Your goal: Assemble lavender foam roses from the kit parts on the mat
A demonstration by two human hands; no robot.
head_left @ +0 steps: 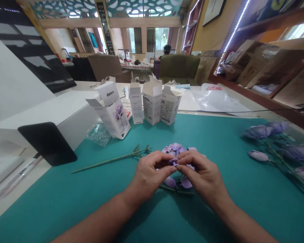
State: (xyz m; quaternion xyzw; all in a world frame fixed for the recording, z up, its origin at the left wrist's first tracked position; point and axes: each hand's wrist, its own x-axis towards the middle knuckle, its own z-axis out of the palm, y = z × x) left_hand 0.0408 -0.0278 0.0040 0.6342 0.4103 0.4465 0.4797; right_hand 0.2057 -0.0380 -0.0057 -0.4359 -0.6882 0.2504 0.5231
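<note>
My left hand [152, 170] and my right hand [201, 170] meet at the middle of the teal mat [111, 199]. Both are closed, fingertips pinching a small dark purple flower piece [174, 162] between them. Beneath and behind the fingers lies a group of loose lilac petals [176, 147], partly covered by my hands. Two short green stem pieces [184, 192] rest just below the petals. To the left, a long green stem [103, 161] with small leaves lies flat on the mat, its leafy end close to my left hand.
A printed flower box [111, 114] and several opened white boxes [152, 104] stand at the back. Crumpled clear plastic [100, 134] lies beside them. A black tablet-like panel [48, 143] leans at left. Assembled purple flowers [258, 131] lie at right. A plastic bag [218, 99] is behind.
</note>
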